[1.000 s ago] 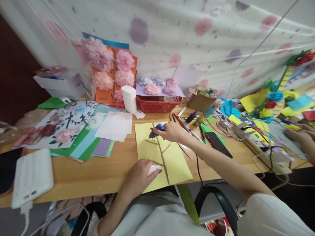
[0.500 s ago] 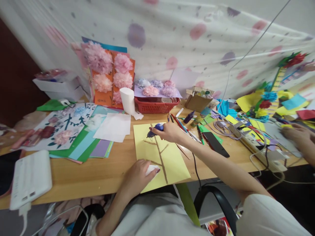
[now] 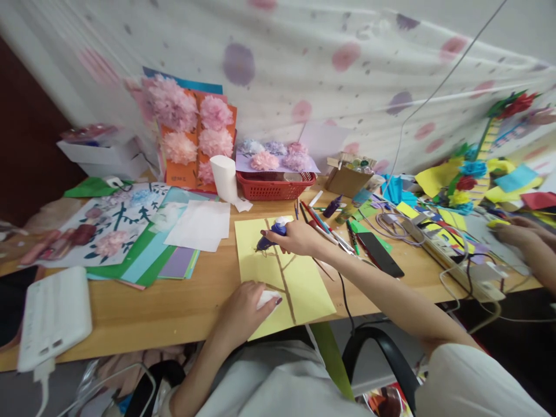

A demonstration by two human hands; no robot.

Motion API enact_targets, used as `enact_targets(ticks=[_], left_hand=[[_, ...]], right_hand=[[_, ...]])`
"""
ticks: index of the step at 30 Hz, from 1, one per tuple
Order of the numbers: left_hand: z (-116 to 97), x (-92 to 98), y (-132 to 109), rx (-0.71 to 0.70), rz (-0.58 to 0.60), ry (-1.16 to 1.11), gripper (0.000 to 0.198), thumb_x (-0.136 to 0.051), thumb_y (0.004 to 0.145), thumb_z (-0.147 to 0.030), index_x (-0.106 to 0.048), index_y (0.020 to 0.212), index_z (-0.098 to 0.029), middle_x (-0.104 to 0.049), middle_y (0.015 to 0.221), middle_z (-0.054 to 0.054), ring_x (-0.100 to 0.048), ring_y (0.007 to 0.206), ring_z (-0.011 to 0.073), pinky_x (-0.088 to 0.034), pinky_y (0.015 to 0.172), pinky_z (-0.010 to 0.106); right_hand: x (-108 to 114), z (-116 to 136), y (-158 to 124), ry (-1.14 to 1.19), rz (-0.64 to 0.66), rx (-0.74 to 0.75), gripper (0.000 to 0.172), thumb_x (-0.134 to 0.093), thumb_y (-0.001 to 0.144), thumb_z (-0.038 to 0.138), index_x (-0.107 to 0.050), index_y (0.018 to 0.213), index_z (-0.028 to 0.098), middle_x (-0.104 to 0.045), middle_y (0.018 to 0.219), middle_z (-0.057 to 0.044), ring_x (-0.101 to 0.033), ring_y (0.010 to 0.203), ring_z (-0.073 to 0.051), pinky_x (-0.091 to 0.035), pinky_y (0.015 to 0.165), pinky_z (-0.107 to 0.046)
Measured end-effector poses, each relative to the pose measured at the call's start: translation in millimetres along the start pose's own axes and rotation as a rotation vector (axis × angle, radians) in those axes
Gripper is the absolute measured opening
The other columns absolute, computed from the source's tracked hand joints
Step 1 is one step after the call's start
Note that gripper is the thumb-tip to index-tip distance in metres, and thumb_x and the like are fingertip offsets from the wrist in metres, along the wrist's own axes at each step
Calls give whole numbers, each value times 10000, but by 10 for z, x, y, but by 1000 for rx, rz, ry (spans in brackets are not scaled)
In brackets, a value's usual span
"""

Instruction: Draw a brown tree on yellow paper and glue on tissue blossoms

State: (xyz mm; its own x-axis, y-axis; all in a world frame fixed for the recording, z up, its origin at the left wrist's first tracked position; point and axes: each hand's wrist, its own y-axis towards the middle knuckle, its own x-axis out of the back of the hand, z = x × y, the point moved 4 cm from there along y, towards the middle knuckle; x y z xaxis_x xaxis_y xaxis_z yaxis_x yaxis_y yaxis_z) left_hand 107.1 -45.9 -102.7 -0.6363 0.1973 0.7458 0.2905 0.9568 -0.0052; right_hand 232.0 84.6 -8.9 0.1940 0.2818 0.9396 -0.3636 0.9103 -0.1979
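Note:
A sheet of yellow paper [image 3: 304,289] lies on the table in front of me, with a brown branching stem [image 3: 287,295] drawn on it. My right hand [image 3: 296,237] is closed around a dark blue squeeze bottle [image 3: 273,236], tilted with its narrow tip pointing down and left over the upper left of the sheet. Whether the tip touches the paper, I cannot tell. At the sheet's lower left edge rests my left hand [image 3: 243,307], its thumb and fingers around a wad of white tissue [image 3: 266,299].
Behind the sheet stand a white paper roll [image 3: 224,178] and a red basket [image 3: 275,188]. Brushes and pens [image 3: 324,223], a purple bottle [image 3: 332,206] and a black phone [image 3: 380,255] lie right. A power strip [image 3: 460,260] is farther right, near another person's hand [image 3: 516,240].
My right hand has moved the bottle slightly down and left over the paper, and it tilts a little more. My left hand stays in place with the tissue.

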Motion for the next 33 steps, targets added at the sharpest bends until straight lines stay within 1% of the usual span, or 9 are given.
enact_targets(ticks=[4,9,11,14,18,23,27,31,33], left_hand=[[-6,6,-2,2,2,3,334,-441,949,-471,-556,784,-205,-660,857,52,-618,892,229,-429,746,313],[-1,2,4,12,6,0,329,-445,947,-471,-577,813,-200,-664,866,61,-620,894,231,-442,756,319],[-7,3,5,5,9,-10,327,-446,947,-471,-590,831,-201,-671,881,63,-620,910,231,-445,774,320],[-13,10,2,3,5,-2,335,-447,946,-475,-582,808,-201,-669,866,58,-621,900,232,-445,763,320],[-18,16,-3,4,1,-9,329,-451,946,-468,-575,801,-200,-669,861,55,-622,900,232,-443,761,317],[-26,22,-1,5,11,-42,319,-451,949,-461,-584,817,-202,-674,886,53,-623,928,232,-446,785,319],[-26,28,1,11,19,-45,323,-449,948,-465,-588,823,-202,-672,886,57,-622,924,233,-449,778,319],[-22,28,1,12,16,-60,305,-476,936,-462,-610,838,-207,-679,898,60,-625,932,232,-453,781,313],[-23,28,3,3,8,-77,290,-487,934,-456,-619,857,-210,-684,912,56,-629,935,226,-455,784,306]], right_hand=[[13,8,-5,-2,-33,-6,699,-370,836,763,-615,502,200,-634,533,-49,-585,520,-171,-365,525,-278],[-8,43,-10,12,-3,-3,676,-387,836,752,-601,502,205,-649,559,-65,-587,538,-180,-363,512,-281],[-5,56,2,16,-26,15,681,-371,839,757,-602,511,207,-657,579,-69,-589,547,-181,-362,513,-281],[-10,54,32,-24,-49,17,690,-373,827,773,-600,509,204,-655,582,-75,-587,543,-185,-352,508,-287],[-46,66,46,-12,1,20,691,-381,828,767,-590,490,202,-645,564,-78,-583,533,-183,-355,500,-287],[-26,79,50,17,-11,53,685,-370,844,751,-591,493,205,-646,560,-68,-581,529,-169,-380,526,-276],[-33,67,90,-3,26,25,688,-385,831,758,-587,484,200,-642,554,-68,-578,518,-165,-380,522,-272],[-49,122,143,25,52,67,702,-370,844,751,-594,473,199,-635,534,-55,-579,525,-154,-397,552,-262],[-32,138,159,33,55,63,703,-371,847,749,-598,471,199,-633,524,-44,-575,523,-150,-392,551,-260]])
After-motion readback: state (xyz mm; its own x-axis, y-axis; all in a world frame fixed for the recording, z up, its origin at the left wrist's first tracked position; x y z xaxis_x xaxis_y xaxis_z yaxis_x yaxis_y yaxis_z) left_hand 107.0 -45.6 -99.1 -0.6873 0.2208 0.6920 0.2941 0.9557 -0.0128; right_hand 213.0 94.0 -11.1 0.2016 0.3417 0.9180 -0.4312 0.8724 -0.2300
